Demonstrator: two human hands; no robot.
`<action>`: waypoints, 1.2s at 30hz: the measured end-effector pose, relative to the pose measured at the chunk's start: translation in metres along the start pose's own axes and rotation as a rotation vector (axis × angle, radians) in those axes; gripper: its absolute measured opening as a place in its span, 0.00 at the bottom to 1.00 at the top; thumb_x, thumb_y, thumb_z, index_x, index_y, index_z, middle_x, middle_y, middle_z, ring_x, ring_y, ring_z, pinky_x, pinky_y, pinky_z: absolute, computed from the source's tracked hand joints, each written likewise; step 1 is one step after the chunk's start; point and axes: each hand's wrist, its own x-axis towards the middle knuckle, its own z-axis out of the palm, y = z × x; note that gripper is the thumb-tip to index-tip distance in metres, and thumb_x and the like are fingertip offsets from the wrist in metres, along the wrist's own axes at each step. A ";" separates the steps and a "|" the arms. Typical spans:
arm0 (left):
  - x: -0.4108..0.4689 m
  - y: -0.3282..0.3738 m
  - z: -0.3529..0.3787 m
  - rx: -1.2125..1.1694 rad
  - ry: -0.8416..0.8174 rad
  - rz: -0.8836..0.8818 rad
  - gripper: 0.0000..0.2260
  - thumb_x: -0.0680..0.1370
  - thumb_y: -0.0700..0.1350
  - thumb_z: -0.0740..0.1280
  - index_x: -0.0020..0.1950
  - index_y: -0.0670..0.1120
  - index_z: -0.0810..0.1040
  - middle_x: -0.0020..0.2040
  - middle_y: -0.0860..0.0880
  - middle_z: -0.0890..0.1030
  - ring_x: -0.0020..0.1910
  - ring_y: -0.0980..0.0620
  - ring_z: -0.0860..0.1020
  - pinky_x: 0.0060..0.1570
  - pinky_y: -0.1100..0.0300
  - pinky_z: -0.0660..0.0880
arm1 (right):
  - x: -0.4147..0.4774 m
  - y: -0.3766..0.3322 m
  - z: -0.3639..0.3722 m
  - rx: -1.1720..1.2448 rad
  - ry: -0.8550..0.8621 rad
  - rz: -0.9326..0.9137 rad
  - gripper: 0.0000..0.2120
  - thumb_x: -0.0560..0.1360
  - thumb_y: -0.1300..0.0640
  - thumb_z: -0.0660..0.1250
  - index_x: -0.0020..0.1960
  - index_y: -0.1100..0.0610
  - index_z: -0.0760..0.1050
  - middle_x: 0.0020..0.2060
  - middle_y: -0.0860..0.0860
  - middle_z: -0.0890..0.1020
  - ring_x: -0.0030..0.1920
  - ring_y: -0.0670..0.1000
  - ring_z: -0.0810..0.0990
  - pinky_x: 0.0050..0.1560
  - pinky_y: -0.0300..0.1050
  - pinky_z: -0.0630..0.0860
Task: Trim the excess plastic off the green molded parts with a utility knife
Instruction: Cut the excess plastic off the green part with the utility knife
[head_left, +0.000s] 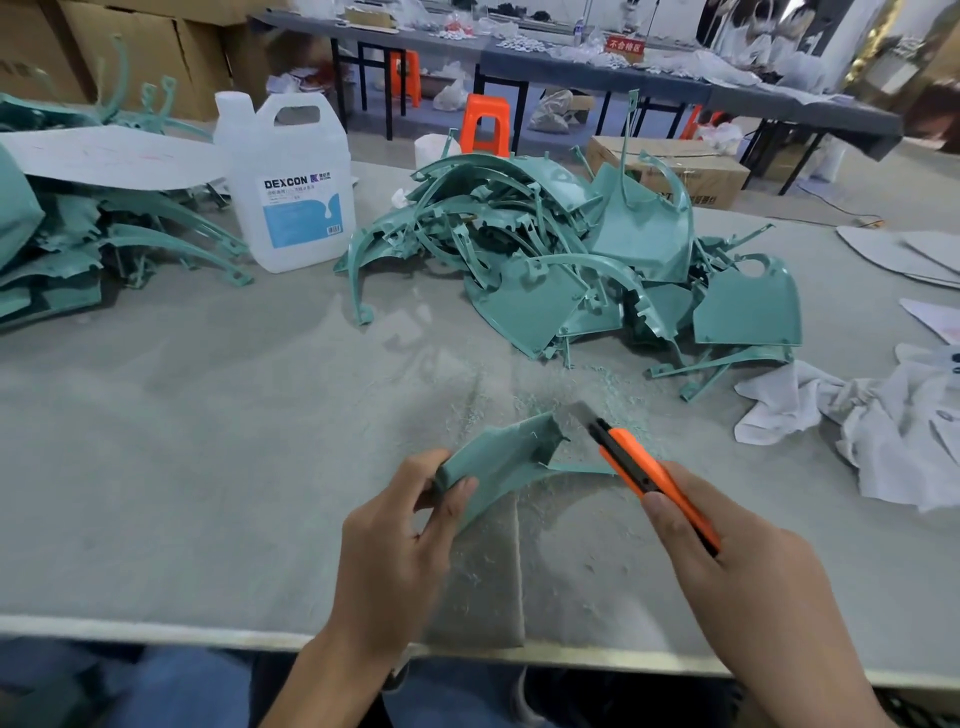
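My left hand (400, 530) grips one end of a curved green molded part (506, 457), held just above the grey table near its front edge. In my right hand (737, 566) is an orange utility knife (647, 467), fingers curled round its handle. Its blade points up and left, with the tip close to the raised right end of the part. Fine green shavings (587, 384) lie scattered on the table beyond the part. A big heap of green molded parts (571, 260) fills the middle of the table behind.
A white DEXCON jug (288, 182) stands at the back left, next to another stack of green parts (104, 244) under a sheet of cardboard. White rags (857, 426) lie at the right. A cardboard box (675, 166) and orange stools stand beyond the table.
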 end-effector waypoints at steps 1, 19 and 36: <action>-0.001 -0.003 -0.001 -0.004 0.002 -0.011 0.09 0.78 0.53 0.68 0.58 0.59 0.75 0.52 0.65 0.81 0.48 0.65 0.82 0.40 0.66 0.79 | 0.001 0.005 0.000 -0.009 -0.001 0.018 0.26 0.70 0.31 0.50 0.62 0.32 0.75 0.27 0.46 0.78 0.33 0.52 0.78 0.36 0.48 0.73; 0.010 -0.009 0.019 -0.164 -0.344 -0.243 0.21 0.79 0.57 0.65 0.39 0.40 0.71 0.27 0.55 0.63 0.26 0.56 0.62 0.27 0.59 0.59 | -0.029 -0.001 0.032 0.333 0.125 -0.155 0.13 0.76 0.35 0.62 0.61 0.29 0.75 0.31 0.42 0.81 0.27 0.40 0.79 0.30 0.27 0.72; 0.012 -0.003 0.019 -0.212 -0.369 -0.319 0.23 0.77 0.59 0.64 0.48 0.37 0.78 0.34 0.46 0.72 0.33 0.52 0.70 0.33 0.51 0.66 | 0.000 0.022 0.046 0.191 0.113 -0.085 0.19 0.77 0.41 0.61 0.68 0.38 0.75 0.30 0.39 0.77 0.30 0.45 0.76 0.31 0.38 0.71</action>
